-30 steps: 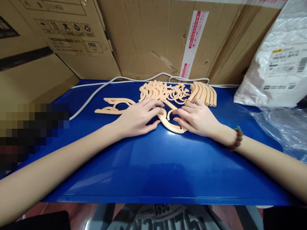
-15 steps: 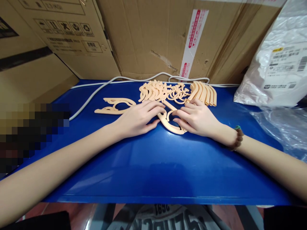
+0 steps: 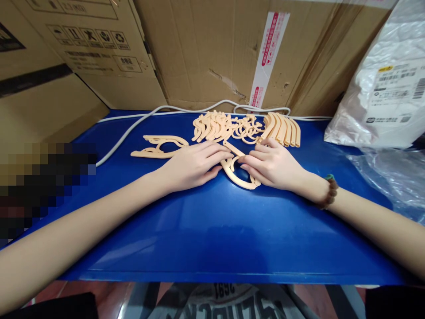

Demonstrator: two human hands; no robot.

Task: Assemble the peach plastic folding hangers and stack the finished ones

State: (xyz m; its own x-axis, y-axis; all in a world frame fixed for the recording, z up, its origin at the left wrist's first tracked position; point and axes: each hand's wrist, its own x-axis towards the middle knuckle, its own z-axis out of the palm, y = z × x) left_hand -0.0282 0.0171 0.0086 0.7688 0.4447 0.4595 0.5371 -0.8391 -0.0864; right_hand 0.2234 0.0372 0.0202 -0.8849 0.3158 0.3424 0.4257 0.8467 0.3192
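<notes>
A beige folding clothes hanger [image 3: 235, 178] lies between my two hands on the blue tabletop, its arms folded and its hook partly covered. My left hand [image 3: 197, 164] grips its left end, thumb and fingers closed around the plastic. The fingers of my right hand [image 3: 274, 164] are closed on its right side. Beyond my hands lies a heap of curved beige hanger arms [image 3: 210, 126], with loose hooks [image 3: 247, 128] beside it. A row of longer beige hanger arms [image 3: 282, 128] sits to the right. Left of my left hand is a folded hanger [image 3: 152, 153], partly covered by that hand.
Cardboard boxes [image 3: 206, 48] stand along the back and left. A white cable [image 3: 133, 128] runs over the table's rear. At right are a white plastic mailer [image 3: 372, 106] and a clear plastic bag [image 3: 385, 173]. The table's front edge [image 3: 212, 278] is close to the body.
The hanger between my hands has shifted slightly toward me and its lower right part shows more. My left fingertips have moved a little to the right over it.
</notes>
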